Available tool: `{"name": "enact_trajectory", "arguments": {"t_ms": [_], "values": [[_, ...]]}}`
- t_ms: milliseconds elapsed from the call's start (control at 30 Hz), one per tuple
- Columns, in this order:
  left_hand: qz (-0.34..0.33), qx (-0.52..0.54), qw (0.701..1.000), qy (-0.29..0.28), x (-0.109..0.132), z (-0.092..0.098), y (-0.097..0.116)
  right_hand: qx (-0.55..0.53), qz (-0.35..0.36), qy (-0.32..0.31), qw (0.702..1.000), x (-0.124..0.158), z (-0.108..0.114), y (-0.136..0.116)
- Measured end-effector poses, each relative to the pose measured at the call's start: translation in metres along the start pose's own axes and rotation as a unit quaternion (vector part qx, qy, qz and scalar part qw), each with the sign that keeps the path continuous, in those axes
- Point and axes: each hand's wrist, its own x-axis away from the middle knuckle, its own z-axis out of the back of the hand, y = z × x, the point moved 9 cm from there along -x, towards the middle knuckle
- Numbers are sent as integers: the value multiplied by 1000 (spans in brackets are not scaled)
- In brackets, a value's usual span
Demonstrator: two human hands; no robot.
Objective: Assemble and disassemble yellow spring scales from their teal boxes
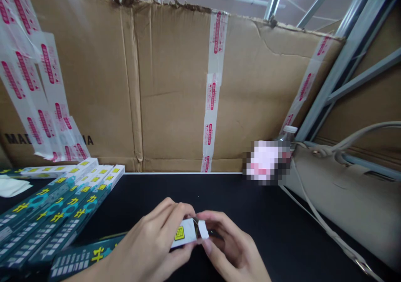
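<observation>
While slim dark-green printed cartons (73, 207) lie side by side at left, another carton (184, 233) is held at the near side of the black tabletop (175, 186).
The left hand (156, 236) grips its body; the right hand (233, 244) pinches its white end flap (203, 229); farther right sits a beige handbag (347, 198).

This looks like a packing workshop — taped cardboard wall (175, 94), metal racking (338, 64), matching printed boxes (67, 207).
</observation>
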Motion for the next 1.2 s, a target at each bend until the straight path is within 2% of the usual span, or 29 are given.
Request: {"name": "enact_trajectory", "arguments": {"t_ms": [133, 300, 467, 600, 800, 967, 1033, 1133, 1200], "values": [[5, -18, 1000, -5, 2, -3, -3, -1, -40, 16, 999, -1, 4, 7], [-45, -80, 995, 23, 7, -4, 8, -28, -97, 20, 995, -1, 8, 21], [-75, -150, 985, 47, 8, -2, 16, -36, -126, -3, 991, -4, 6, 19], [-62, -130, 989, 43, 6, -4, 14, -76, -161, -16, 984, -5, 5, 22], [-62, -150, 986, 24, 10, -9, 14, -84, -166, -32, 982, -2, 3, 28], [-84, -173, 981, 13, 15, -13, 17, -86, -189, -4, 978, 1, 5, 37], [-102, -190, 976, 23, 18, -16, 18, -82, -203, 8, 976, 2, 8, 41], [-123, -215, 966, 76, 24, -18, 20, -59, -207, 6, 977, 1, 9, 41], [-125, -231, 957, 121, 29, -16, 21, -27, -186, 0, 982, 0, 10, 37]]}}
